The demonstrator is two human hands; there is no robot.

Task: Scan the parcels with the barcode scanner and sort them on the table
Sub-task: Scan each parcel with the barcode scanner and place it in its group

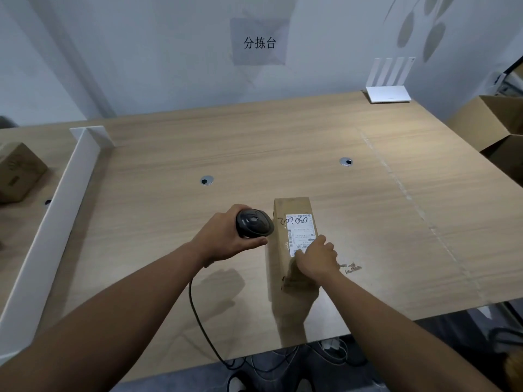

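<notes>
A brown cardboard parcel (291,219) lies on the wooden table (254,142), its white shipping label (300,229) facing up with handwritten digits. My right hand (317,257) rests on the parcel's near end, fingers over the label's lower edge. My left hand (226,236) grips the black barcode scanner (254,223), whose head hovers just left of the parcel. The scanner's black cable (198,315) trails down past the table's front edge.
A white divider (56,210) runs along the left; beyond it sits another cardboard box (19,171). An open cardboard box (498,123) stands at the right edge. A white router (389,93) sits at the back right. Two metal cable grommets (206,181) dot the tabletop.
</notes>
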